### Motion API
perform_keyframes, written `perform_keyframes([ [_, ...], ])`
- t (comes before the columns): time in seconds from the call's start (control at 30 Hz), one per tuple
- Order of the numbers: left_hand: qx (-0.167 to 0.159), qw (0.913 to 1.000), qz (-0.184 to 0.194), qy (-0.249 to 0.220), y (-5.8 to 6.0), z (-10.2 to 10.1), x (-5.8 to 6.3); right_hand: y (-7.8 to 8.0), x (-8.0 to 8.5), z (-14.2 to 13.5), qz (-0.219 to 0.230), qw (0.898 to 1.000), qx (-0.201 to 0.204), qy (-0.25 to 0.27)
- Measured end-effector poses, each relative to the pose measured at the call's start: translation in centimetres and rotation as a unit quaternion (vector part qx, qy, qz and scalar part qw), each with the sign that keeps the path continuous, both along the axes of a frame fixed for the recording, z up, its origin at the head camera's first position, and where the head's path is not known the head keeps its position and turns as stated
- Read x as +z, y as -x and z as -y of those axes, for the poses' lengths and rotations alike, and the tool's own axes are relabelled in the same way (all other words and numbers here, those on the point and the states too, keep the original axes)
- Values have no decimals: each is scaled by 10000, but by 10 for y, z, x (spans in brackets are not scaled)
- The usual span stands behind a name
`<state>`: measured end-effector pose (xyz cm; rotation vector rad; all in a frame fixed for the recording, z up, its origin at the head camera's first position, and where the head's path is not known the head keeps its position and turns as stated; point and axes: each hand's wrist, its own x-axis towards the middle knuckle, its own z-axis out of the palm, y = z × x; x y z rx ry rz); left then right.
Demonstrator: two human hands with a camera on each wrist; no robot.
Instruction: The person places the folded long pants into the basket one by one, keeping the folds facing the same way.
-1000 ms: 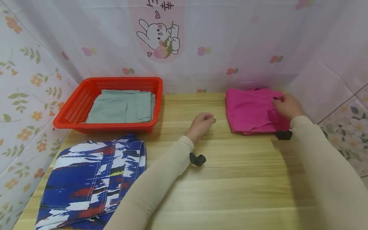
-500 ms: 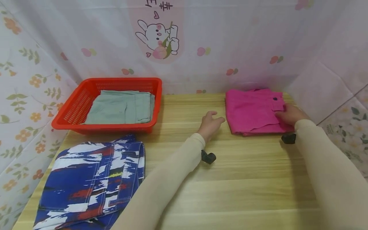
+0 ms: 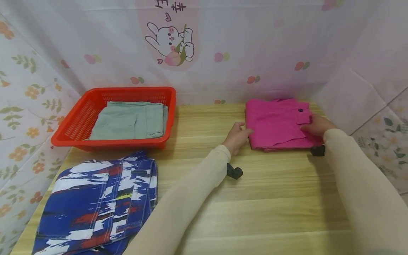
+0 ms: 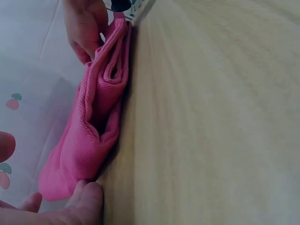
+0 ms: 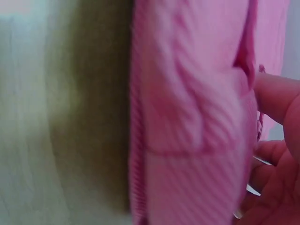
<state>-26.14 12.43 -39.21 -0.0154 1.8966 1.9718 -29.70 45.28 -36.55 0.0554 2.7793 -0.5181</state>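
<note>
One folded pink ribbed-cloth garment (image 3: 274, 124): left hand (image 3: 236, 138), grip wide, touches nine o'clock. Right hand (image 3: 318, 125) touches three o'clock; grip indeterminable.

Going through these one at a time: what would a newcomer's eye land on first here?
Probably the bright pink folded garment at the table's far right, with the left hand at its left edge and the right hand at its right. Next, the red basket at the far left, holding a grey-green folded garment. Nearer, below the basket, lies a boldly patterned blue, white and red garment.
</note>
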Motion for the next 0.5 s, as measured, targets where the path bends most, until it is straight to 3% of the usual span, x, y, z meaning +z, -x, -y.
perform_keyframes([
  [0.1,62,9997,171,-137,3,-2,1,1,1,3,8,10000,31,-7],
  [0.3,-178,9925,670,-1008,6,-2,8,0,4,7,342,9993,-19,138],
  [0.5,-419,9877,725,-1322,10,-2,6,-1,7,10,573,9980,223,-110],
])
